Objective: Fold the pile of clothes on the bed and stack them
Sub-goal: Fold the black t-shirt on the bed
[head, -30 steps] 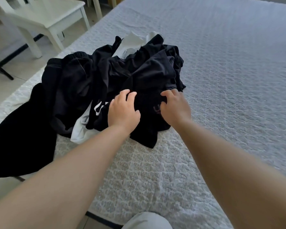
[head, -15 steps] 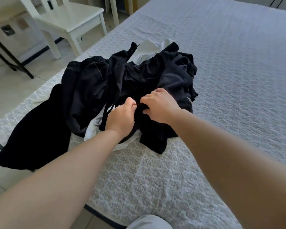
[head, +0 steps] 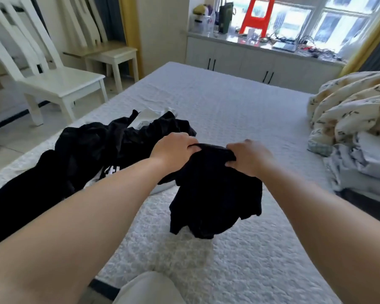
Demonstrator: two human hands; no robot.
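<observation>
Bed (head: 239,110), garment (head: 215,194), lettering unreadable

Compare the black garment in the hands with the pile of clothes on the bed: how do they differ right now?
The black garment is one piece, gripped at its top edge by the left hand and right hand and hanging; the pile is several crumpled pieces lying on the bed, untouched. The garment looks all black; the pile shows white fabric too. Neither is folded.

Two bare arms, no sleeves

The left hand (head: 173,149) and right hand (head: 249,157) wear nothing. A knee (head: 149,288) shows light grey trousers.
</observation>
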